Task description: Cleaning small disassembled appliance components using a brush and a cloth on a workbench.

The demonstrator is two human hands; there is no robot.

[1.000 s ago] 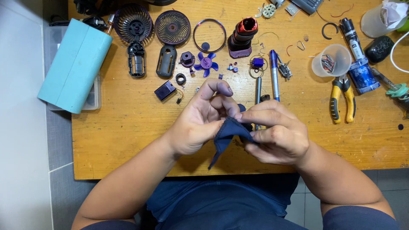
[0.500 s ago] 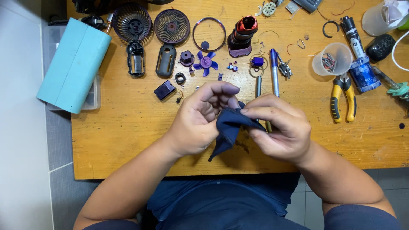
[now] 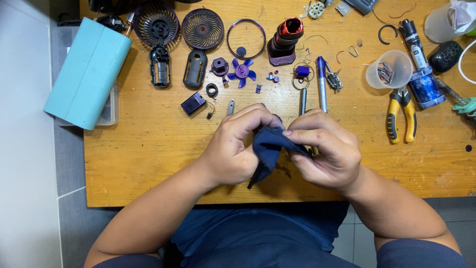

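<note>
Both hands meet over the middle of the wooden table (image 3: pixel 148 149), near its front edge. My left hand (image 3: pixel 233 149) and my right hand (image 3: pixel 325 151) pinch a dark blue cloth (image 3: pixel 267 149) between their fingertips; its tail hangs down toward me. Whatever may be wrapped inside the cloth is hidden. Just beyond my fingers lie two pen-like tools (image 3: pixel 321 89), a small black box with wires (image 3: pixel 193 103) and a purple fan blade (image 3: pixel 242 73).
Taken-apart fan parts line the far side: two round grilles (image 3: pixel 202 29), a ring (image 3: pixel 246 37), black housing halves (image 3: pixel 195 68), a red-and-black motor body (image 3: pixel 284 40). A teal box (image 3: pixel 87 72) sits left. Yellow-handled pliers (image 3: pixel 400 114), a plastic cup (image 3: pixel 389 69) and a blue cylinder (image 3: pixel 424 87) sit right.
My hands have shifted slightly on the cloth, folding it tighter between the fingertips. Their place over the table is nearly the same.
</note>
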